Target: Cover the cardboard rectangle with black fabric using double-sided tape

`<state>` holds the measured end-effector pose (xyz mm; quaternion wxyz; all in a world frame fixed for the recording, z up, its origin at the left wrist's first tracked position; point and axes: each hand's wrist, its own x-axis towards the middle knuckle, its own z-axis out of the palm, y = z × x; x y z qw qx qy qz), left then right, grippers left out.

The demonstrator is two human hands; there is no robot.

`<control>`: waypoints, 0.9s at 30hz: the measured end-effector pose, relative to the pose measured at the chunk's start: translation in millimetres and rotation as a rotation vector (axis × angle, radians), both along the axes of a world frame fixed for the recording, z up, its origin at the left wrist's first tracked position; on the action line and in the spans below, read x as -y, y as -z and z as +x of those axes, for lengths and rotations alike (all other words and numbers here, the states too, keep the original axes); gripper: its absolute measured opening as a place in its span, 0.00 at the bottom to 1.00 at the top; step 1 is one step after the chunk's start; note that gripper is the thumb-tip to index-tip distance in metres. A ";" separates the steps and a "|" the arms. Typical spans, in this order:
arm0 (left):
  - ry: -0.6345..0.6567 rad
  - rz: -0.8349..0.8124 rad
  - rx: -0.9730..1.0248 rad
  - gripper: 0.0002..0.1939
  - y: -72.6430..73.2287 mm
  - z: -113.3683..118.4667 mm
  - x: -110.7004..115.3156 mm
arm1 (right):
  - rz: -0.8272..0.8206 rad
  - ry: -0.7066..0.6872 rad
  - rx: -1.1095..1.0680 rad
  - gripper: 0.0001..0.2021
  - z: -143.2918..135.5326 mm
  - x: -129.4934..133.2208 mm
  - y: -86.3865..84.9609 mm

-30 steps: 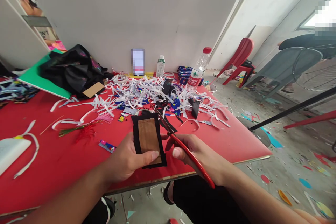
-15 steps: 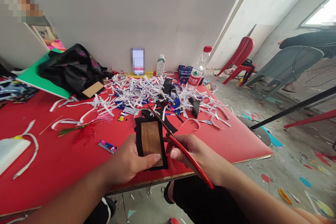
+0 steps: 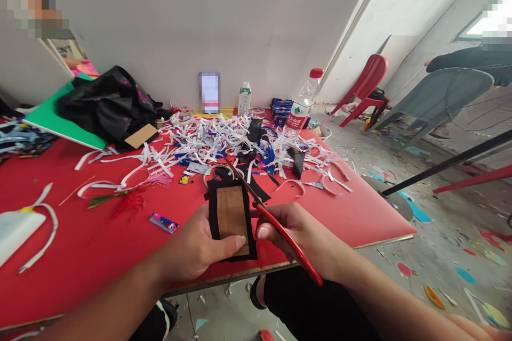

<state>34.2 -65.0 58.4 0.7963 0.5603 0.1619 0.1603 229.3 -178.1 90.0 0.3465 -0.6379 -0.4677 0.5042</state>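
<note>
My left hand (image 3: 204, 245) grips a brown cardboard rectangle (image 3: 231, 213) backed by a larger piece of black fabric (image 3: 213, 218), thumb pressed on its lower part. The fabric shows as a border round the card. Red-handled scissors (image 3: 286, 237) are held in my right hand (image 3: 294, 229), their dark blades pointing up and away along the card's upper right edge. Whether the blades touch the fabric I cannot tell. Just beyond the card lie black fabric scraps (image 3: 258, 186) on the red tabletop (image 3: 132, 256).
A heap of white strips (image 3: 200, 138) covers the table's middle. Behind it stand a phone (image 3: 210, 90), a small bottle (image 3: 244, 98) and a large red-capped bottle (image 3: 302, 104). Black cloth (image 3: 108, 106) lies on a green board (image 3: 60, 122) at left. A red chair (image 3: 364, 90) stands at right.
The card and black fabric have shifted very slightly in my left hand's grip. The scissors' handle has moved a little up and left. Everything else stays the same.
</note>
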 end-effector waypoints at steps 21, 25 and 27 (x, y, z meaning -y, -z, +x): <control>-0.493 -0.177 -0.157 0.21 -7.0 -7.2 -35.6 | -0.226 0.218 1.067 0.16 67.7 -30.8 11.2; -0.672 -0.198 -0.096 0.20 2.0 -8.9 -47.4 | -0.180 0.197 1.105 0.10 67.2 -37.3 8.4; -0.744 -0.127 -0.099 0.18 7.9 -10.9 -52.4 | -0.159 0.239 1.164 0.09 62.0 -41.8 3.7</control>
